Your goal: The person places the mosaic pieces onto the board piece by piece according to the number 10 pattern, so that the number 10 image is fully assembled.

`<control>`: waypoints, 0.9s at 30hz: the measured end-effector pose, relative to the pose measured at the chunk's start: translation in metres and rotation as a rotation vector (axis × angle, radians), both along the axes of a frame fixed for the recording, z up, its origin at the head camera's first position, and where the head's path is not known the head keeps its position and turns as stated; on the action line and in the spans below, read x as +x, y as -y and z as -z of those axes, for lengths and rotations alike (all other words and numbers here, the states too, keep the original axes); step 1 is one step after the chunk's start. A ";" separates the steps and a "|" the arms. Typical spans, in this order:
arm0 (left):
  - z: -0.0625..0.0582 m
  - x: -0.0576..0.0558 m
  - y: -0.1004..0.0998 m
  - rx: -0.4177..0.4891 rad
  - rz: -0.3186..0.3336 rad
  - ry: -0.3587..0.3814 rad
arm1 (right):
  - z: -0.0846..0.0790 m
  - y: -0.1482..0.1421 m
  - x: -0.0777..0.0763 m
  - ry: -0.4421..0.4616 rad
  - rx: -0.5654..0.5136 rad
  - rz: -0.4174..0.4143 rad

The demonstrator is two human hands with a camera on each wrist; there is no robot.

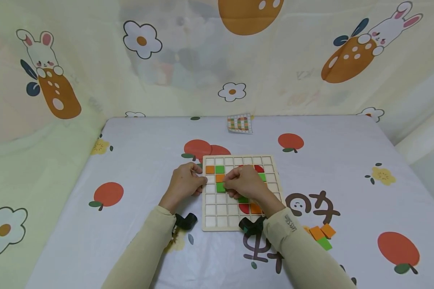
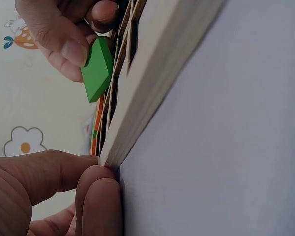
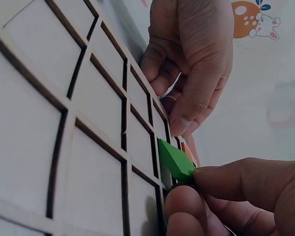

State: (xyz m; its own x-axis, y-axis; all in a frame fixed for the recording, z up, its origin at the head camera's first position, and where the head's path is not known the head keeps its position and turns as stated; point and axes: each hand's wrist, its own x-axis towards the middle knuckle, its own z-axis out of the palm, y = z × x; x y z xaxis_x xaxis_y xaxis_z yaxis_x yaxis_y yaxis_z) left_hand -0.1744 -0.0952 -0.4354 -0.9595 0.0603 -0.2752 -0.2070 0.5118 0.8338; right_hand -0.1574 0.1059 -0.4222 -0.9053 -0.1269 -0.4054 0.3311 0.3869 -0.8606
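Note:
A wooden grid board [image 1: 210,221] lies on the table, partly filled with coloured tiles. My left hand [image 1: 184,182] grips its left edge between thumb and fingers. Over the board, my right hand [image 1: 247,184] pinches a green square tile [image 2: 97,71] between thumb and fingers. The right wrist view shows this green tile [image 3: 176,161] tilted at a grid cell. Near it sit an orange tile [image 1: 210,169], a green tile [image 1: 219,169] and another orange tile [image 1: 220,177]. Red, green and orange tiles further right are partly hidden by my right hand.
Several loose orange tiles [image 1: 316,233] and a green one [image 1: 324,243] lie at the lower right, beside my right sleeve. A small card with a coloured grid pattern [image 1: 240,123] is at the table's back edge. Patterned cloth hangs behind.

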 end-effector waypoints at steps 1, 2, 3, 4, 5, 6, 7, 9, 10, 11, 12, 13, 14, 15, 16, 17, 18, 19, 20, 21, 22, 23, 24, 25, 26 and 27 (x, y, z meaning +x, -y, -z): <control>0.000 0.000 0.000 0.000 0.000 0.002 | 0.000 0.000 0.000 -0.003 -0.001 0.000; 0.000 0.000 0.001 0.000 -0.001 0.005 | 0.000 0.001 0.000 -0.004 -0.003 0.000; -0.001 0.000 0.001 -0.002 0.000 0.007 | 0.001 0.001 0.000 -0.006 -0.006 0.000; -0.001 0.000 0.001 -0.003 0.000 0.008 | 0.001 0.001 0.000 -0.008 -0.009 -0.001; -0.001 0.000 0.001 -0.005 0.000 0.008 | 0.001 0.001 0.000 -0.010 -0.013 -0.001; -0.001 0.000 0.001 -0.006 0.001 0.008 | 0.001 0.001 0.000 -0.011 -0.017 -0.002; -0.001 0.000 0.002 -0.007 0.001 0.008 | 0.001 0.001 0.000 -0.013 -0.023 -0.003; 0.000 -0.001 0.002 -0.008 0.002 0.005 | 0.001 0.000 0.001 -0.019 -0.031 -0.005; 0.000 -0.001 0.002 -0.007 0.002 0.004 | 0.001 0.000 0.002 -0.024 -0.038 -0.009; 0.000 0.000 0.002 -0.006 0.003 0.002 | 0.001 -0.001 0.003 -0.032 -0.042 -0.015; 0.001 0.000 0.002 -0.006 0.003 0.001 | 0.001 -0.002 0.004 -0.039 -0.047 -0.022; 0.001 0.000 0.002 -0.006 0.003 0.000 | 0.000 -0.004 0.005 -0.047 -0.041 -0.025; 0.001 0.000 0.001 -0.008 0.003 -0.002 | -0.001 -0.006 0.007 -0.055 -0.036 -0.026; 0.001 0.000 0.001 -0.010 0.003 -0.004 | -0.002 -0.009 0.010 -0.068 -0.035 -0.029; 0.001 0.000 0.000 -0.011 0.002 -0.004 | -0.003 -0.013 0.013 -0.078 -0.033 -0.028; 0.001 0.000 0.000 -0.013 0.003 -0.008 | -0.004 -0.018 0.016 -0.092 -0.026 -0.027; 0.001 0.000 0.000 -0.013 0.003 -0.010 | -0.006 -0.024 0.020 -0.101 -0.025 -0.022; 0.001 0.000 0.000 -0.010 0.004 -0.012 | -0.009 -0.031 0.025 -0.113 -0.021 -0.015; 0.001 0.000 -0.001 -0.006 0.007 -0.017 | -0.011 -0.039 0.030 -0.128 -0.017 -0.009; 0.001 0.000 -0.001 0.000 0.009 -0.021 | -0.013 -0.047 0.036 -0.139 -0.003 0.000; 0.001 0.000 -0.001 0.008 0.011 -0.023 | -0.015 -0.056 0.042 -0.144 0.018 0.011; 0.001 0.000 0.000 0.015 0.011 -0.026 | -0.016 -0.065 0.048 -0.151 0.043 0.020; 0.001 0.000 0.000 0.021 0.013 -0.027 | -0.017 -0.074 0.054 -0.146 0.068 0.036; 0.001 0.001 0.001 0.026 0.013 -0.028 | -0.018 -0.083 0.061 -0.142 0.102 0.049; 0.001 0.001 0.001 0.029 0.014 -0.030 | -0.019 -0.091 0.068 -0.134 0.142 0.063; 0.001 0.000 0.002 0.031 0.013 -0.027 | -0.018 -0.100 0.074 -0.122 0.167 0.075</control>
State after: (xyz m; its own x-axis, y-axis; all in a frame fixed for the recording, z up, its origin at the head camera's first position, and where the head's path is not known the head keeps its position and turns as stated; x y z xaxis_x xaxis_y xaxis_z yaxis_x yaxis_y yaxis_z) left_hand -0.1739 -0.0969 -0.4363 -0.9656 0.0808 -0.2471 -0.1778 0.4882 0.8544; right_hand -0.0830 0.2055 -0.4038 -0.9533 0.0020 -0.3019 0.2614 0.5054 -0.8223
